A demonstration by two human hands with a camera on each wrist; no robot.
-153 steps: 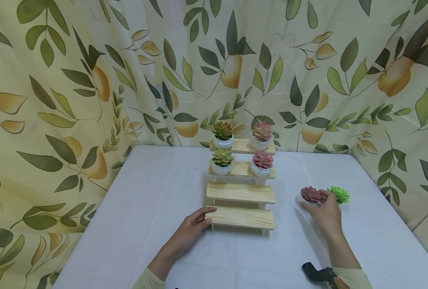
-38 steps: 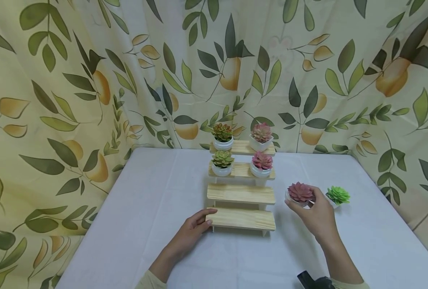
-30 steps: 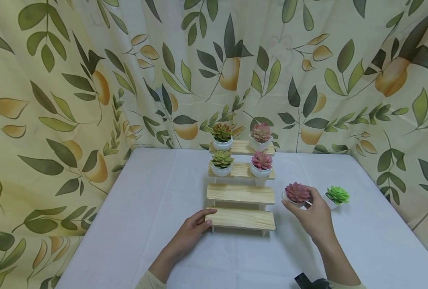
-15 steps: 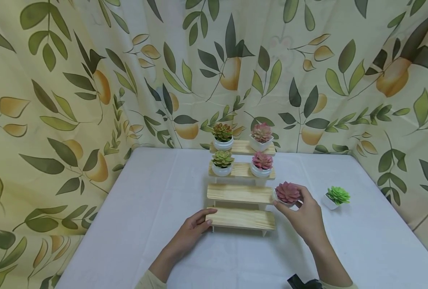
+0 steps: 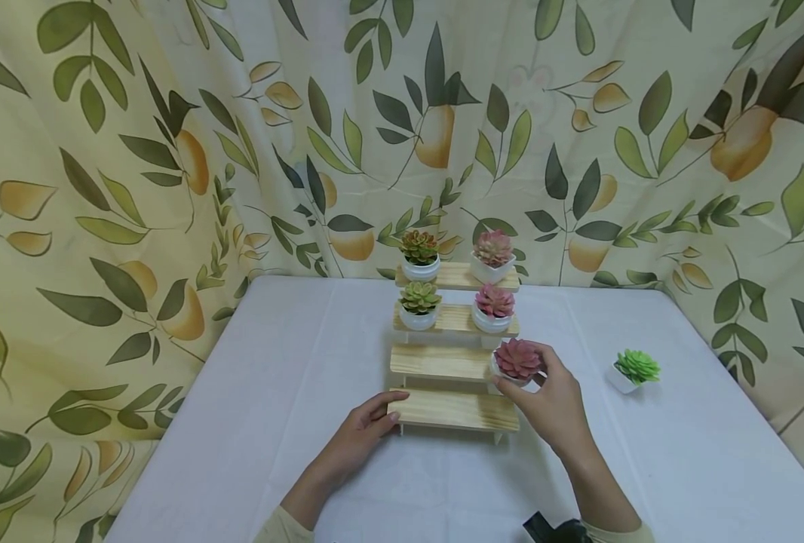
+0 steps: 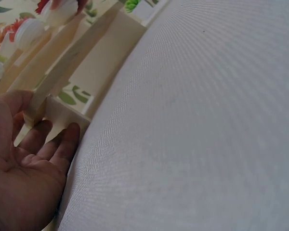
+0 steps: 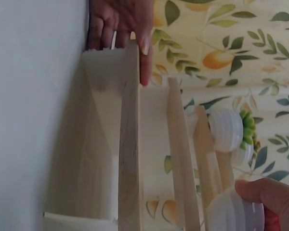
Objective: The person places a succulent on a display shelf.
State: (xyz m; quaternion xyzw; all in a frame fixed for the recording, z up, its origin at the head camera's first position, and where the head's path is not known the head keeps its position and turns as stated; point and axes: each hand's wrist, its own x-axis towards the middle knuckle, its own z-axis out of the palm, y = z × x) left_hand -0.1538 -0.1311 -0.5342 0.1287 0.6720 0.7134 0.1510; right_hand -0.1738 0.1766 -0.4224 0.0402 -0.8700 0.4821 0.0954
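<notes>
My left hand grips the left end of the lowest board of a stepped wooden plant stand; in the left wrist view its thumb and fingers lie on both sides of the board's end. Between the thumb and fingers of my right hand is a dusky-red potted succulent, at the right end of the third step from the top. In the right wrist view the ribbed white pot shows beside the boards, with my right thumb on it. Whether the pot touches the board, I cannot tell.
On the top step stand a reddish-green succulent and a pale pink one. The second step bears a green succulent and a pink one. A bright green succulent in a white pot stands on the white tablecloth at right.
My right hand has taken the dusky-red succulent from beside the bright green one and carried it left to the third step. My left hand has stayed on the stand.
</notes>
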